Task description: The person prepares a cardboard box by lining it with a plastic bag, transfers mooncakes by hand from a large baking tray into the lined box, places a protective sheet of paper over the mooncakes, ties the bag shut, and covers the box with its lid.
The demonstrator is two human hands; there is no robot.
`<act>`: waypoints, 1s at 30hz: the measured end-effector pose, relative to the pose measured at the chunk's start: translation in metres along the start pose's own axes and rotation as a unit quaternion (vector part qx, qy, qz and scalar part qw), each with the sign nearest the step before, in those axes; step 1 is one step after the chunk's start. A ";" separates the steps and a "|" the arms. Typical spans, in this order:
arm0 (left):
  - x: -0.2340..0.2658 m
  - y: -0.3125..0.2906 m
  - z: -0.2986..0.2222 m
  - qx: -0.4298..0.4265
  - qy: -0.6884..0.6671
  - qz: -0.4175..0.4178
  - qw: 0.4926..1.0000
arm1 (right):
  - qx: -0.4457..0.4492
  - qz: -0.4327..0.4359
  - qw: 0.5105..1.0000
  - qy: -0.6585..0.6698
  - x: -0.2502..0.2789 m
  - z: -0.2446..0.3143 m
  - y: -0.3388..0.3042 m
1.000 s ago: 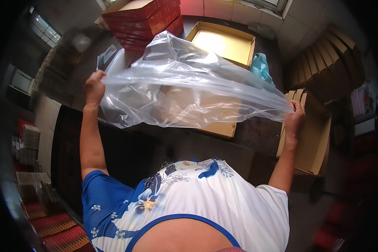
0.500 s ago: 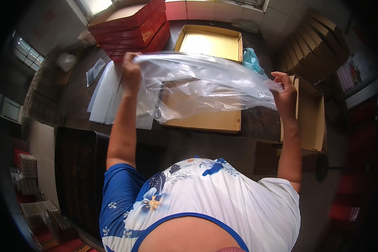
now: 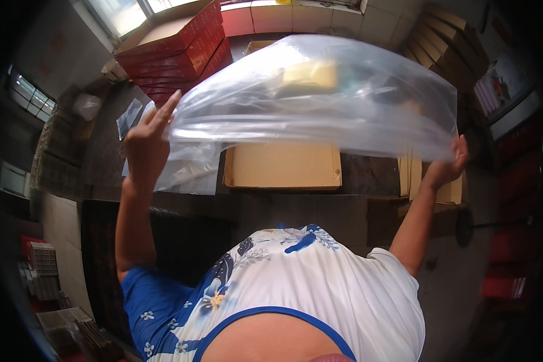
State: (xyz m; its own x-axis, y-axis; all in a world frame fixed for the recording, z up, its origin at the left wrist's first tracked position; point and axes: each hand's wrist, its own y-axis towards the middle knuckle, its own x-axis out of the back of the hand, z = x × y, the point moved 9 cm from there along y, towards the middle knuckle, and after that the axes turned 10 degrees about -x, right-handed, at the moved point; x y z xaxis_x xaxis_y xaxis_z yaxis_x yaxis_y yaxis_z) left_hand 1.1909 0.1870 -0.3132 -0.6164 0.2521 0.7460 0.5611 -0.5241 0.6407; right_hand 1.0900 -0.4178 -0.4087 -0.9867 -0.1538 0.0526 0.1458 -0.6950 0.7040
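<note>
A large clear plastic bag (image 3: 320, 96) is stretched and billowed in the air above the dark table (image 3: 368, 175). My left hand (image 3: 146, 145) grips its left edge with the fingers raised. My right hand (image 3: 446, 166) pinches its right corner. Under the bag lies an open flat cardboard box (image 3: 282, 166) with a tan inside. The box's far part shows only dimly through the plastic.
A stack of red boxes (image 3: 181, 48) stands at the back left. More clear bags (image 3: 190, 172) lie flat on the table left of the open box. Folded cardboard flats (image 3: 416, 178) sit at the right, brown cartons (image 3: 446, 42) at the back right.
The bag has been lifted and puffed up with air, rising toward the camera. Both hands moved lower and farther apart in the view.
</note>
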 end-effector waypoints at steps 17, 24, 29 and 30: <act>-0.138 -0.087 0.111 0.381 -0.725 -0.034 0.573 | -0.473 0.209 0.850 0.100 0.004 -0.210 -0.081; -0.220 -0.084 0.217 0.406 -0.571 0.010 0.713 | -0.166 0.306 0.909 -0.228 -0.097 -0.171 -0.083; -0.341 -0.104 0.257 0.565 -0.689 0.005 0.454 | -0.150 0.339 0.874 -0.314 -0.207 -0.157 -0.105; -0.367 -0.106 0.259 0.587 -0.683 -0.016 0.434 | -0.164 0.345 0.868 -0.316 -0.228 -0.164 -0.107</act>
State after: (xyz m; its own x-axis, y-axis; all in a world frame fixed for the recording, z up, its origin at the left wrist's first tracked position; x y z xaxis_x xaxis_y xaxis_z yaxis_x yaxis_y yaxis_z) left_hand 1.5005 0.3612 -0.6077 -0.1809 0.9114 -0.3696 0.9535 0.0703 -0.2932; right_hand 1.3109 -0.4237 -0.6127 -0.4836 -0.2690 0.8329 0.6281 -0.7694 0.1163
